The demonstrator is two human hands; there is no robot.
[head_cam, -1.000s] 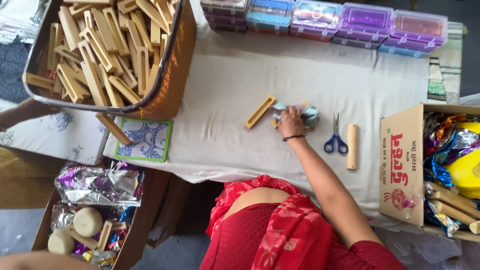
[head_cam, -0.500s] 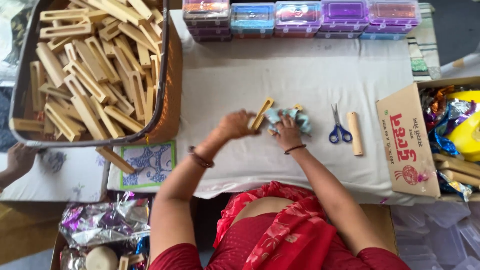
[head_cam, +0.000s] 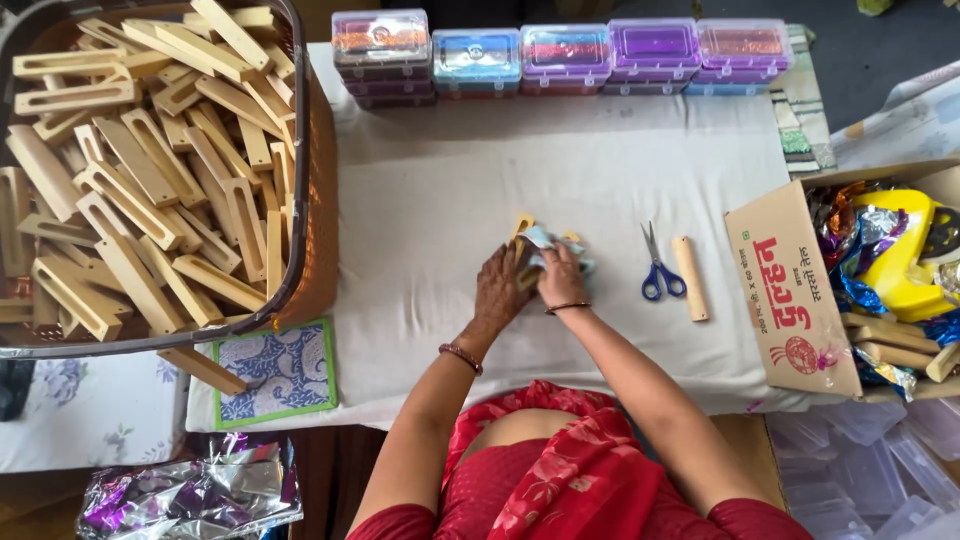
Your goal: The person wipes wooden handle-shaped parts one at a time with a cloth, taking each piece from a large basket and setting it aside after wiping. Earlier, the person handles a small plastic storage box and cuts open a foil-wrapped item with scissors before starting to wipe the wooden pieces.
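Near the middle of the frame, on the white cloth covering the counter, both hands are working close together over one small job: the left hand is pressing down on a pale wooden piece whose end is poking out above the knuckles, and the right hand is tucking a sheet of shiny bluish wrapping foil around it. The left fingers are lying fairly flat and closed over the wood; the right fingers are curled narrow, pinching the foil, though exactly how much of it they are gripping cannot be told from above. To my eye the work is going best if the left hand is keeping the wood pinned firmly to the cloth so it is not sliding while the right hand is drawing the foil taut and creasing it snug along the edge; loose foil would probably wrinkle or spring back. Just to the right, the blue-handled scissors and a short wooden stick are lying side by side, near but not touching the hands. A big basket of wooden pieces is filling the upper left, a row of coloured plastic boxes is running along the top, a patterned blue card is sitting at lower left, and a cardboard box of foil-wrapped things is standing at the right edge.
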